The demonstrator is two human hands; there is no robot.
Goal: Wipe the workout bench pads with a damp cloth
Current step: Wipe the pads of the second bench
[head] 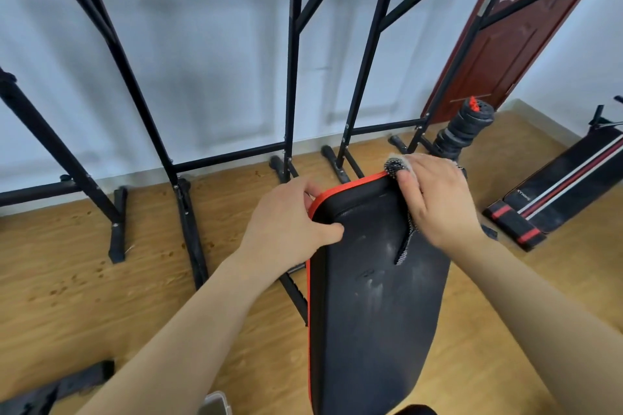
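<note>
Head view, 1 frame. Bench pad [374, 313]: black, orange-red trim along its left and far edges, running from the bottom centre of the frame up to mid-frame, raised over the wood floor [135, 266]. Pale, dusty smears show on its surface around the middle. Left hand [290, 216] grips the pad's far left corner: thumb lies on the top face, fingers curl over the trimmed edge and out of sight behind it. Right hand [438, 199] rests palm-down on the far right corner with the cloth [406, 242] beneath it. Cloth is grey with a dark speckle; 1 bunched end sticks out at the fingertips, where thumb and fingers close on it, and 1 narrow tail trails from under the palm down onto the pad face. Whether the cloth is damp cannot be told. Both forearms enter from the bottom edge, 1 on each side of the pad. Surroundings: black steel racks [293, 77] stand on the floor against the white wall [202, 61] beyond the pad, with red and black grips on the top bars. A red-brown door [505, 44] is at upper right, a stack of black weight plates [462, 131] near its foot, just beyond the right hand. A 2nd bench [573, 185], black with red and white stripes, lies at right, well apart from the pad. A pale container [215, 404] shows at the bottom edge, partly cut off.
</note>
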